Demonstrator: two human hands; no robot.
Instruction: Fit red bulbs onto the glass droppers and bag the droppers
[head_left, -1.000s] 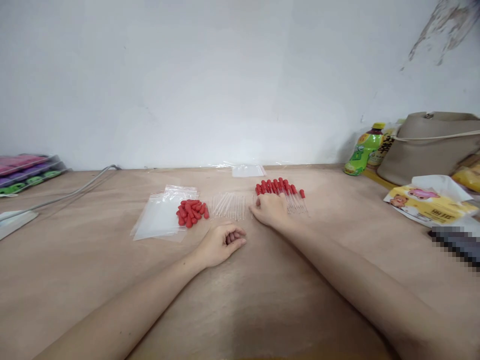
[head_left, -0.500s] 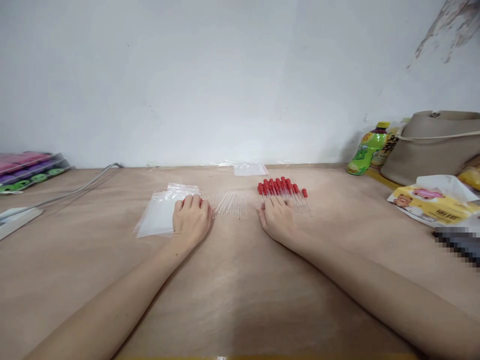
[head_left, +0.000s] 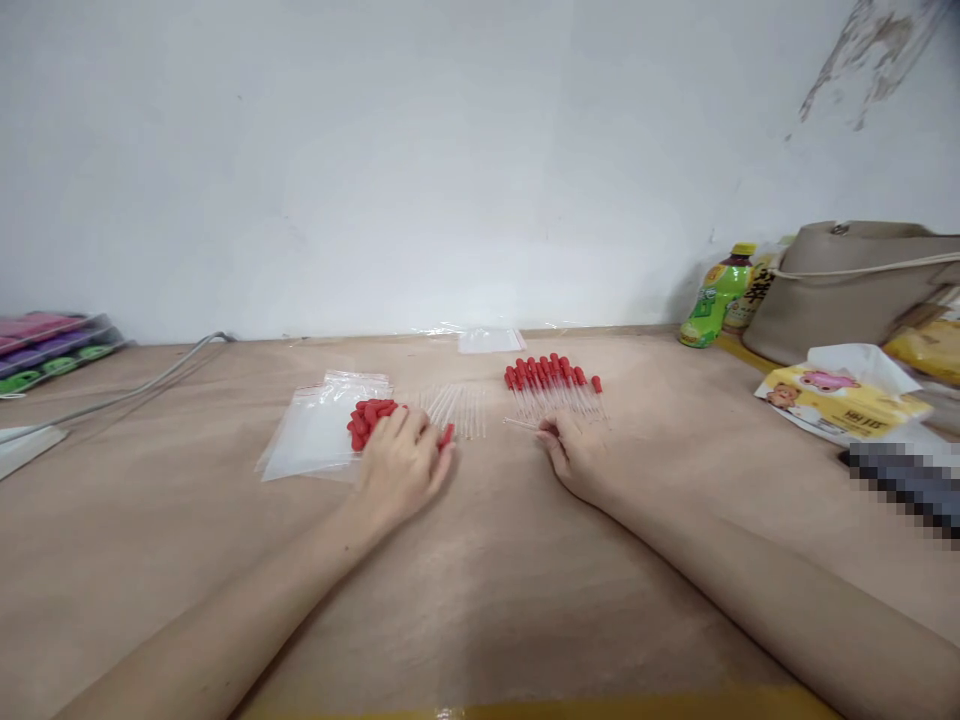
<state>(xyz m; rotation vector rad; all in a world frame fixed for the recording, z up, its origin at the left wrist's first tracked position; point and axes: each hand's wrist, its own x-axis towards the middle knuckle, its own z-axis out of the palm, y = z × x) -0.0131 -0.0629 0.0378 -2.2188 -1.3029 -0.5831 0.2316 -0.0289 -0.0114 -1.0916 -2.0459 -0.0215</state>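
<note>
My left hand (head_left: 405, 455) pinches a red rubber bulb (head_left: 448, 435) between thumb and fingers. Beside it, a heap of red rubber bulbs (head_left: 365, 422) lies on clear zip bags (head_left: 307, 435). In my right hand (head_left: 577, 450) is a thin glass dropper tube (head_left: 520, 424), its free end pointing left toward the bulb, with a gap between them. Several bare glass tubes (head_left: 457, 408) lie in a row between the hands. Just beyond my right hand rest several droppers with red bulbs (head_left: 551, 378), side by side, their tubes partly hidden by the fingers.
Another clear bag (head_left: 490, 341) lies by the wall. At the right stand a green bottle (head_left: 718, 297) and a beige bucket bag (head_left: 821, 290), with a yellow tissue pack (head_left: 844, 395) in front. A grey cable (head_left: 161, 376) and colourful packs (head_left: 56, 345) are at the left.
My left hand has come off the heap to the right with a red bulb. My right hand has drawn back from the finished droppers and now shows a glass tube in its fingers.
</note>
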